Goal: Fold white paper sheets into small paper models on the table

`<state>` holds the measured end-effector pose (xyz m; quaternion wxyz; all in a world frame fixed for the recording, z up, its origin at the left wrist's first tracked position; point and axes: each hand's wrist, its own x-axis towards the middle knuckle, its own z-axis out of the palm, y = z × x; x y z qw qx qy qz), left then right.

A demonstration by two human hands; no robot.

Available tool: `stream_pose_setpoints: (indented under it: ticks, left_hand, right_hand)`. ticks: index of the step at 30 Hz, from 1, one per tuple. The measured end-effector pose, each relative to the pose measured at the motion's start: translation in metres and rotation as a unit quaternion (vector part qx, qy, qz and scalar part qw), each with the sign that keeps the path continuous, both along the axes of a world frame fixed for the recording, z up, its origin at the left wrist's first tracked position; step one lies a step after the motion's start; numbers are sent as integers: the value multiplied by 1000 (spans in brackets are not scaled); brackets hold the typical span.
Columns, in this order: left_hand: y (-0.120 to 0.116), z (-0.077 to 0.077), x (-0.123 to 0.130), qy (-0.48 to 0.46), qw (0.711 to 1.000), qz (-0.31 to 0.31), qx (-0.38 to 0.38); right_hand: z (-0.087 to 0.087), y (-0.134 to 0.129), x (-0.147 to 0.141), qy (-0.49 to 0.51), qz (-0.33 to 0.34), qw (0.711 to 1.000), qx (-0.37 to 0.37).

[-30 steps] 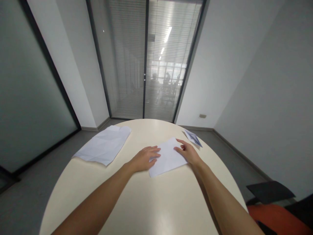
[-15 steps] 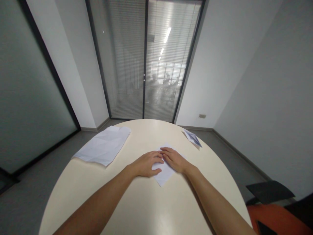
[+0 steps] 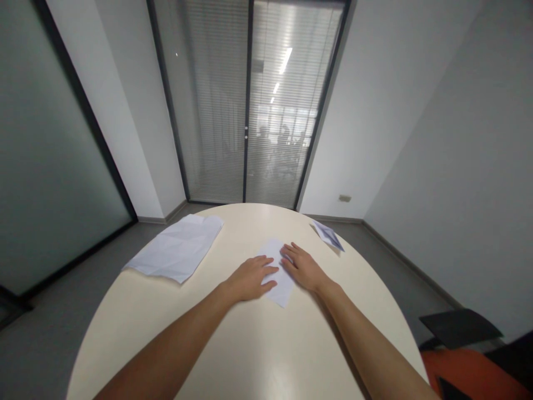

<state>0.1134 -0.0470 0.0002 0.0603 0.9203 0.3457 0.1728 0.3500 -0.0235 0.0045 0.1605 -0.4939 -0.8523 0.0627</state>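
Observation:
A small sheet of white paper (image 3: pixel 280 290) lies flat on the table between my hands, turned at a slight angle. My left hand (image 3: pixel 252 278) rests with fingers spread over the paper's left edge. On the paper's right side lies my right hand (image 3: pixel 302 266), its fingers stretched out and pointing forward and left. The hands are apart, with a strip of paper showing between them. Parts of both side edges are hidden under the fingers.
A larger creased white sheet (image 3: pixel 179 247) lies at the table's left edge. A folded paper piece (image 3: pixel 328 236) sits at the right rim. The round cream table (image 3: pixel 241 355) fills the front; an orange and black chair (image 3: pixel 470 361) stands at right.
The small paper has turned from a diamond position to a more upright one. My right hand has moved slightly right and forward, so the hands no longer touch.

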Motion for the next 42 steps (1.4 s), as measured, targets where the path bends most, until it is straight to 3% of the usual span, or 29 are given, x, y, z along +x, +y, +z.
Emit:
stream_pose_setpoints:
  ticks: [4, 10, 15, 19, 23, 26, 30, 36, 42]
  left_hand:
    - [3, 3, -2, 8, 999, 30, 29]
    - [5, 13, -10, -9, 1000, 12, 9]
    - [8, 8, -14, -37, 999, -20, 2]
    - [14, -2, -15, -21, 999, 41, 11]
    - [18, -6, -17, 1, 990, 138, 31]
    - [19, -5, -19, 2, 983, 182, 40]
    - [23, -5, -22, -10, 979, 201, 30]
    - [31, -19, -27, -17, 975, 220, 27]
    - [30, -24, -27, -10, 975, 221, 21]
  right_hand:
    - [-4, -2, -9, 17, 77, 995, -62]
    - [-1, -4, 2, -7, 15, 997, -77]
    - [5, -2, 7, -13, -7, 1000, -2]
    - [11, -7, -3, 24, 53, 998, 23]
    - [14, -14, -12, 74, 123, 989, -22]
    - [13, -16, -12, 49, 130, 989, -45]
    - [12, -14, -6, 14, 103, 992, -75]
    - [14, -12, -1, 23, 72, 990, -120]
    - [14, -15, -5, 12, 82, 992, -93]
